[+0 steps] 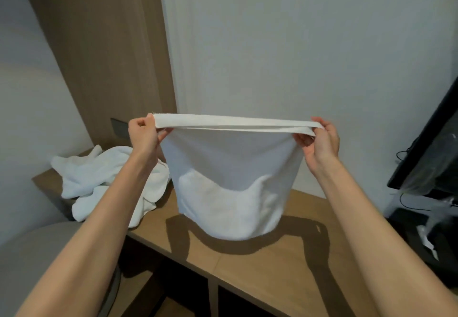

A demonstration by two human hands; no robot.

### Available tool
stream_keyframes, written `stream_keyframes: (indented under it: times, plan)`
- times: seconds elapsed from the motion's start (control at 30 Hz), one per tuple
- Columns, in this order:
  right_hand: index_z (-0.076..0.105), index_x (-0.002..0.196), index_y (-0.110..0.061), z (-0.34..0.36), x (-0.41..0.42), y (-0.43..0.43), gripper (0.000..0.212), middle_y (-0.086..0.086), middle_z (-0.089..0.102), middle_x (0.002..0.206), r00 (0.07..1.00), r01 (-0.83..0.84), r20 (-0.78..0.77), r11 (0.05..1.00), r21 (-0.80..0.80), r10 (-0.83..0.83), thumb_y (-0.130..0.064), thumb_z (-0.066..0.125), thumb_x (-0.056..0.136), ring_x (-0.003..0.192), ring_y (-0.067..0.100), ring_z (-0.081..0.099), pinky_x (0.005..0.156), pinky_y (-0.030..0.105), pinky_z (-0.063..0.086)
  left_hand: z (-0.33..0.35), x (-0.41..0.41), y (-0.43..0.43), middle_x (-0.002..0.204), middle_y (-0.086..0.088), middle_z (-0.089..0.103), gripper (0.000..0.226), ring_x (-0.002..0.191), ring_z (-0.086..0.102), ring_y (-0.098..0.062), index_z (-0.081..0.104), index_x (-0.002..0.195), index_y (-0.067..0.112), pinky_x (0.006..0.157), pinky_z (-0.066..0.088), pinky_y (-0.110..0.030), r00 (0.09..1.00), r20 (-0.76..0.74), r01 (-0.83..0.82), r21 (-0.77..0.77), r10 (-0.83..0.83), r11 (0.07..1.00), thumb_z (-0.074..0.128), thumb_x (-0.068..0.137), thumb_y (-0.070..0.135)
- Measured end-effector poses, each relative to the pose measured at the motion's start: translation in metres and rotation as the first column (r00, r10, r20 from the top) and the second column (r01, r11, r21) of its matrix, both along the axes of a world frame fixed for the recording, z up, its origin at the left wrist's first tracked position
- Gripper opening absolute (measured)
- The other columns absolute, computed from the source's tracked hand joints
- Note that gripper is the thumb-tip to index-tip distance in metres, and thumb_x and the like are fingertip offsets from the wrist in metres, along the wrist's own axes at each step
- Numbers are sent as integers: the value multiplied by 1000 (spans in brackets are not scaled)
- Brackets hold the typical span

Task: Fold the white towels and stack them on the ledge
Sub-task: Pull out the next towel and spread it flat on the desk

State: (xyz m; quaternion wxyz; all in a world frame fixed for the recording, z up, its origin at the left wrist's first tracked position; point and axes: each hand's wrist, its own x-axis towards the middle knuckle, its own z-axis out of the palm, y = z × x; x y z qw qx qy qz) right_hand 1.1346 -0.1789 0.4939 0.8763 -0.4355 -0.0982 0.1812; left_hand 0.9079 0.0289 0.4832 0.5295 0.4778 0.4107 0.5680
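I hold a white towel (pixel 230 168) stretched taut in the air above the wooden ledge (pixel 260 267). My left hand (pixel 143 136) pinches its upper left corner and my right hand (pixel 319 141) pinches its upper right corner. The towel hangs doubled, and its lower edge sags close to the ledge top. A second white towel (pixel 99 180) lies crumpled in a heap on the ledge's left end, partly behind my left forearm.
A white wall rises right behind the ledge, with a brown wooden panel (pixel 104 56) at the left. A black screen (pixel 431 148) with cables leans at the right. A grey rounded seat (pixel 37 267) sits at lower left. Open shelf compartments lie under the ledge.
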Motion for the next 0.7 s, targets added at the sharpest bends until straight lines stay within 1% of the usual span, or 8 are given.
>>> stream_keyframes:
  times: [0.07, 0.1, 0.17, 0.3, 0.4, 0.5, 0.6, 0.7]
  plan:
    - [54, 83, -18, -1, -2, -4, 36, 9, 53, 75, 999, 24, 31, 1000, -16, -23, 8, 31, 91, 54, 14, 60, 50, 24, 55, 0, 1, -4, 108, -12, 55, 16, 87, 63, -19, 44, 90, 13, 52, 50, -12, 999, -31, -37, 40, 39, 999, 43, 101, 24]
    - [56, 83, -19, 0, -4, -5, 37, 9, 54, 75, 998, 42, 45, 999, -13, -41, 7, 30, 90, 53, 14, 61, 51, 26, 56, 1, 1, -8, 101, -8, 53, 18, 76, 62, -12, 40, 84, 19, 50, 48, -11, 997, -32, -67, 69, 69, 995, 43, 101, 25]
    - [58, 85, -19, 1, -6, -7, 38, 9, 54, 76, 995, 94, 24, 995, -21, -94, 6, 30, 89, 55, 16, 61, 49, 25, 55, 2, 3, -15, 94, -3, 50, 21, 65, 60, -4, 37, 81, 21, 52, 48, -12, 996, -16, -89, 83, 91, 993, 42, 101, 25]
    - [59, 87, -21, 7, -11, -19, 38, 9, 54, 81, 983, 183, 25, 982, 45, -184, 5, 31, 86, 61, 17, 60, 51, 25, 53, 0, 8, -33, 107, -7, 52, 12, 93, 60, -14, 40, 99, 12, 63, 55, -16, 994, 37, -108, 84, 105, 991, 43, 101, 23]
    - [59, 89, -23, 12, -19, -31, 38, 6, 53, 79, 973, 209, 69, 969, 132, -219, 3, 32, 85, 59, 14, 60, 53, 25, 53, -3, 6, -46, 106, -5, 51, 12, 91, 58, -12, 40, 102, 14, 63, 54, -15, 980, 94, -185, 123, 174, 975, 42, 101, 26]
    - [60, 90, -22, 11, -27, -42, 37, 7, 50, 79, 972, 214, 58, 960, 181, -228, 2, 32, 86, 61, 17, 58, 53, 26, 53, -4, 6, -58, 94, 1, 51, 12, 84, 55, -6, 40, 91, 20, 69, 55, -19, 954, 197, -255, 135, 227, 957, 41, 101, 26]
    - [57, 91, -22, 1, -29, -46, 34, 9, 52, 79, 971, 234, 6, 958, 169, -238, 2, 32, 87, 58, 18, 60, 53, 29, 54, -8, 11, -64, 87, 5, 49, 19, 77, 53, -3, 35, 83, 24, 69, 55, -20, 933, 275, -272, 116, 232, 955, 40, 101, 24]
    - [53, 91, -22, -13, -20, -41, 32, 12, 56, 82, 962, 271, -49, 960, 75, -268, 3, 33, 86, 55, 21, 62, 53, 30, 55, -17, 24, -57, 94, 4, 48, 21, 85, 54, -7, 33, 81, 25, 70, 54, -21, 941, 252, -246, 52, 226, 968, 39, 102, 22]
